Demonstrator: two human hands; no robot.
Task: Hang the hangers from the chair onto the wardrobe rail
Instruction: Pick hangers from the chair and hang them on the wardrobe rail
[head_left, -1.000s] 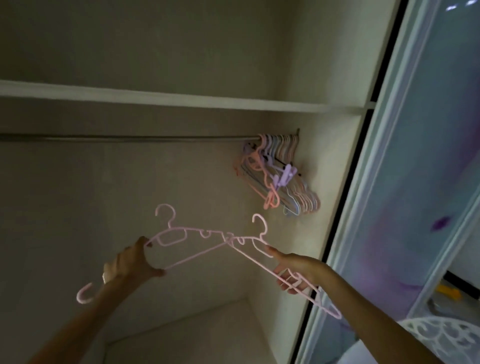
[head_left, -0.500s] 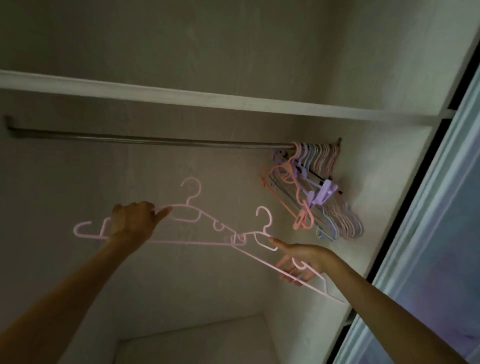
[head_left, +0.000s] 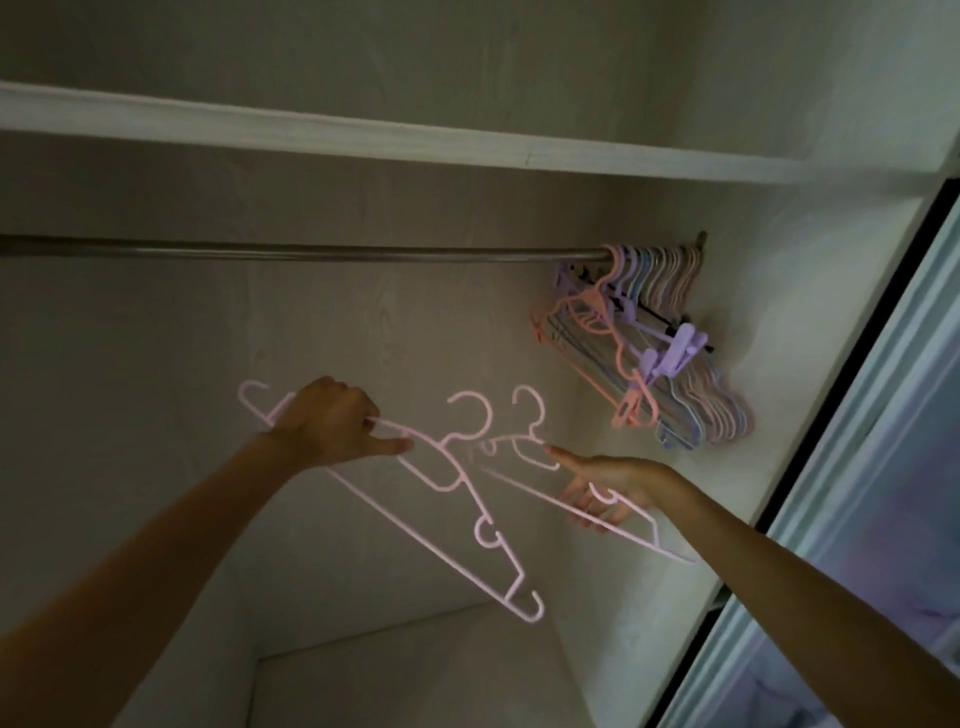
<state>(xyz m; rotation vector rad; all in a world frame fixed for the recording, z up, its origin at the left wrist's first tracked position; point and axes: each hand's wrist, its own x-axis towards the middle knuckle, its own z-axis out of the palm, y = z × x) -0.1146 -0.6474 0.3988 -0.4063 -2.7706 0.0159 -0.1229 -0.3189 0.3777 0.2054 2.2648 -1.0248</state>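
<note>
- The left hand (head_left: 332, 423) has its fingers curled round the top bar of one pink hanger (head_left: 457, 512); the thumb sticks out toward the hook; the hanger tilts, with its far end low and to the right.
- The right hand (head_left: 610, 486) holds a second hanger (head_left: 566, 499) from below, with fingers curled round its lower bar and one finger stretched out along the top; this one looks a bit blurred.
- The two hooks stand side by side between the hands, pointing up, well below the rail (head_left: 311, 254); it cannot be told if the two hangers touch.
- The hangers look thin, light and stiff, and likely smooth plastic; they could bend or snap if squeezed hard; the little notches and end hooks could catch on each other.
- A good place to hold looks to be near the neck, just under the hook, so the hook can be steered.
- The rail is bare for most of its length; a bunch of hangers (head_left: 670, 353) crowds the right end, by the side wall.
- A shelf (head_left: 415, 137) sits just above the rail, so there is little room over it; a hook will likely need to go up and over with care.
- The open room is to the left of the bunch; a door frame (head_left: 852, 364) runs down the right side.
</note>
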